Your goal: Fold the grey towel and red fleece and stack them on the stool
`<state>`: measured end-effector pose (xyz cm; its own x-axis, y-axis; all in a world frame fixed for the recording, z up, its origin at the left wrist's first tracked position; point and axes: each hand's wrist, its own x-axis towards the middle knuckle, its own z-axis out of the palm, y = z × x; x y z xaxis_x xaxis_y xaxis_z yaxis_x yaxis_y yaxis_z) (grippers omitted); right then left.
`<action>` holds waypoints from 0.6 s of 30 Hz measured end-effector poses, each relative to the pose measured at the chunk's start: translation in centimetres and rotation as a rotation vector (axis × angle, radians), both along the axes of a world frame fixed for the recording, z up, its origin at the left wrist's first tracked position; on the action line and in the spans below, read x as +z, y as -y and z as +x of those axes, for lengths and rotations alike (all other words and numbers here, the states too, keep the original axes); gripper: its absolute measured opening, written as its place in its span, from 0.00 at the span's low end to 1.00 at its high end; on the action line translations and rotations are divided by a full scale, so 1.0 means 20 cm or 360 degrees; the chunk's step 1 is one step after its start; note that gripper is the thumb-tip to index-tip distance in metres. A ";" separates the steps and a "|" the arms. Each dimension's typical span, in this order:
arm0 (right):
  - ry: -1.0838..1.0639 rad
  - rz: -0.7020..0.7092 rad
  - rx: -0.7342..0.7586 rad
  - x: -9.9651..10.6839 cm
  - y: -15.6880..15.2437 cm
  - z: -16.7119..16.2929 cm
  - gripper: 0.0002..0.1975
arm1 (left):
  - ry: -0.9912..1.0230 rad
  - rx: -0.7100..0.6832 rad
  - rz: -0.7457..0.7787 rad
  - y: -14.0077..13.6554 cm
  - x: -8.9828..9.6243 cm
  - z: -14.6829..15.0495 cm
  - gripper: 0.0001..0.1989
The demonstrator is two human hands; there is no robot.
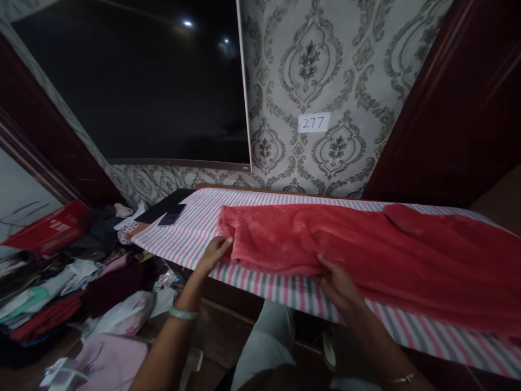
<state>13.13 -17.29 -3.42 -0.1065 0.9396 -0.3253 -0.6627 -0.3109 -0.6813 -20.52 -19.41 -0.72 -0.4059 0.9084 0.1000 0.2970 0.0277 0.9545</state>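
Observation:
A long red plush garment lies stretched along the striped cloth, its exact kind unclear to me. At its left end, my left hand pinches the near corner, where the edge is bunched and folded. My right hand grips the near edge farther right, thumb on top and the other fingers partly tucked under. Beneath the garment, a pink, grey and white striped cloth covers the table. The right end of the garment runs out of view.
A dark phone and a black flat object lie at the table's left end. Piled clothes and a red basket stand on the left. Behind are a large television and a wall label reading 277.

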 end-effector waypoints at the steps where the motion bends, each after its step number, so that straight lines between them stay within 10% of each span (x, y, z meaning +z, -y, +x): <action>1: 0.0007 0.0031 -0.0011 0.04 -0.02 0.00 0.10 | -0.0041 -0.0020 0.0043 -0.01 0.02 0.02 0.14; 8: 0.0027 0.0228 -0.0131 0.22 -0.09 0.08 0.08 | 0.0544 0.0076 0.0214 0.00 0.11 0.00 0.13; 18: 0.0076 -0.0002 0.0052 -0.09 0.07 0.10 0.12 | 0.1121 -0.0031 -0.0251 0.21 0.01 0.01 0.18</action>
